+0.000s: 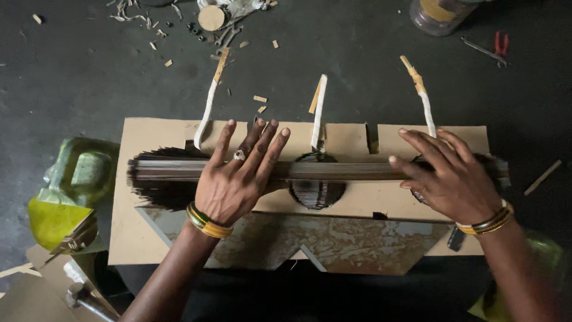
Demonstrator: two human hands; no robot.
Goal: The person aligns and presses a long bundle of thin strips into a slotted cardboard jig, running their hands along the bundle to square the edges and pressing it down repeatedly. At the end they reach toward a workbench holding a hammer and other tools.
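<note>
A dark, dusty floor [89, 83] fills the view, and on it lies a wide tan cardboard board [152, 238] with notches cut in its far edge and a mottled, worn patch along the near side. Across the board runs a long bundle of thin dark sticks [333, 171], lying flat and left to right, its ends fanning out over dark rounded openings in the cardboard. The left hand [235, 179] lies palm down on the bundle left of centre, fingers spread and flat, pressing rather than clasping; a ring sits on one finger and green-and-yellow bangles on the wrist. The right hand [447, 176] rests palm down on the bundle's right end, fingers likewise extended, nothing clasped, with yellow bangles at the wrist. Three pale strips [319, 110] rise from the notches and lie on the floor beyond the board, well apart from each other. To the left, just beside the board, sits a green and yellow plastic container [71, 185]. At the top right stands a clear plastic jar with a yellowish label band [438, 13], and near it red-handled pliers [499, 46]. Wood chips [260, 99] scatter across the far floor.
</note>
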